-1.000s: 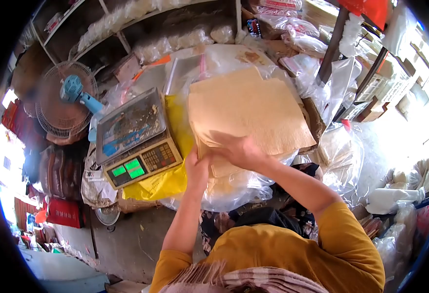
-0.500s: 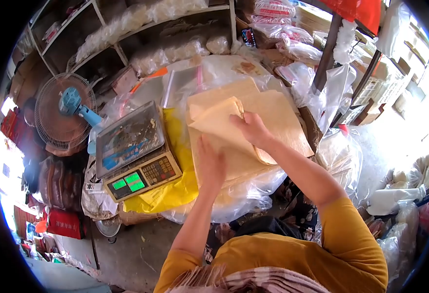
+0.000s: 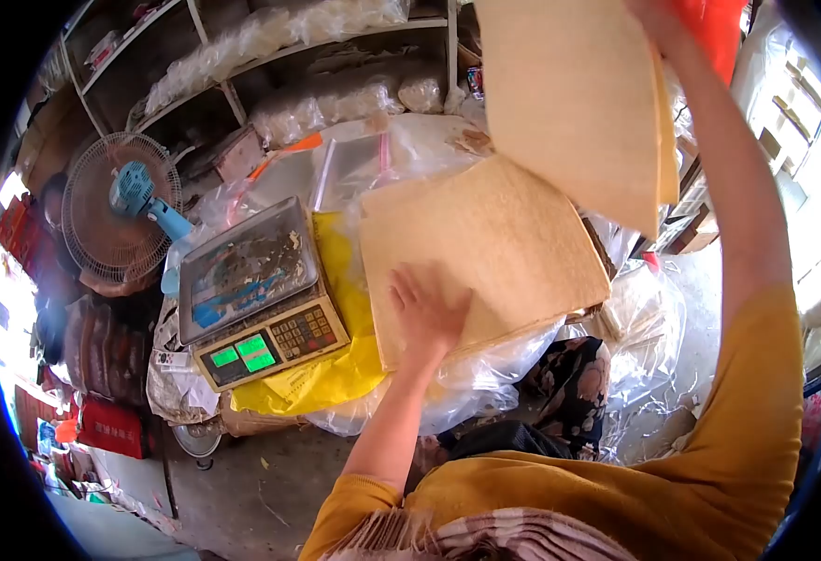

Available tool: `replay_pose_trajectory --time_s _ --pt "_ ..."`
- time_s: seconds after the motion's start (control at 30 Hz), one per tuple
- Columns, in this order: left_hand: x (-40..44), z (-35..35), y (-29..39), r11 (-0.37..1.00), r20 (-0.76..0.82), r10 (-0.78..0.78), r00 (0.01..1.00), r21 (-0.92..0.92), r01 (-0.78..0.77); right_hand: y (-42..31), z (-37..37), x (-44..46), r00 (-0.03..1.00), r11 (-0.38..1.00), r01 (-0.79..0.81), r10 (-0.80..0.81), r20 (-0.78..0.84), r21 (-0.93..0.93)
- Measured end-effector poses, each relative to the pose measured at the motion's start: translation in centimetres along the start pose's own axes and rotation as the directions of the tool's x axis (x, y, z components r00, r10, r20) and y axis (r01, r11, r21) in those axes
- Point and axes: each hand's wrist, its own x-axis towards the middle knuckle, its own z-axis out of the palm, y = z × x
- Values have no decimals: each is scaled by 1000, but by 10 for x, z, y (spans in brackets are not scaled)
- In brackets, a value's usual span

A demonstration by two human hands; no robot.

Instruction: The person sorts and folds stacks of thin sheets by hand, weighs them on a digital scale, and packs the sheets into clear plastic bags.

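Observation:
My left hand (image 3: pixel 431 309) lies flat with spread fingers on a stack of large, thin tan sheets (image 3: pixel 485 234). I cannot tell what the sheets are made of. At the top right, my right hand (image 3: pixel 655 21) grips the upper edge of some lifted tan sheets (image 3: pixel 569 103); more than one layer shows along their side. They hang above the back right of the stack, and their lower edge overlaps it in view. The right fingers are partly hidden and blurred. Left of the stack stands a digital scale (image 3: pixel 270 341) with a metal tray (image 3: pixel 251 266) holding small crumbs.
A yellow plastic bag (image 3: pixel 312 383) lies under the scale. Clear plastic (image 3: pixel 466 383) covers the table edge, with flat plastic bags (image 3: pixel 354 168) behind. A fan (image 3: pixel 125 201) stands at the left. Shelves (image 3: pixel 335 42) with bagged goods are at the back, and a red bag (image 3: pixel 719 37) hangs upper right.
My right hand has swung up and to the right, raising the folded-over sheets off the stack. My left hand has shifted slightly right and now rests flat on the stack.

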Motion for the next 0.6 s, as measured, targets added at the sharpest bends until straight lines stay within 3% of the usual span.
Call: replay_pose_trajectory --time_s 0.03,0.13,0.17,0.2,0.23,0.27,0.3,0.33,0.37,0.4,0.43,0.47,0.53,0.57,0.6 --pt "0 1 0 1000 6 -4 1000 -5 4 -26 -14 10 969 971 -223 210 130 87" --pt "2 0 1 999 23 -13 1000 -43 14 -72 -18 10 988 975 101 -122 96 197" --pt "1 -1 -1 998 31 -18 999 -56 20 -86 -11 -1 985 991 110 -120 127 82" --pt "3 7 -7 967 -35 -20 999 -254 10 -98 -4 -20 981 992 121 -115 155 -33" --pt "7 20 -17 899 -101 -33 994 -438 -15 -108 0 -53 935 952 306 -301 186 7" --pt "8 24 -27 797 -159 -57 986 -602 -51 -117 6 -85 897 919 392 -371 240 -43" --pt "11 15 -36 470 -69 -87 994 -883 -20 -125 19 -124 849 878 462 -395 351 -128" --pt "15 1 -46 54 30 -78 997 -998 34 -129 33 -166 787 819 536 -398 472 -202" --pt "18 -12 -55 -372 117 -30 993 -923 98 -130 54 -209 709 755 610 -383 592 -242" --pt "18 -25 -68 -556 151 92 984 -812 177 -113 86 -259 604 612 737 -405 686 -288" --pt "19 -39 -81 -701 155 216 964 -662 264 -115 93 -289 580 869 495 -309 754 -25" --pt "22 -48 -87 -799 129 337 933 -484 356 -117 100 -318 547 978 117 -208 811 172" --pt "28 -44 -87 -602 254 202 946 -730 325 -129 95 -343 472 962 106 -272 838 253" --pt "26 -42 -86 -489 326 82 942 -810 323 -136 96 -352 460 955 1 -265 848 298" --pt "29 -37 -92 -483 374 92 923 -794 370 -139 97 -358 441 935 -109 -259 859 338"
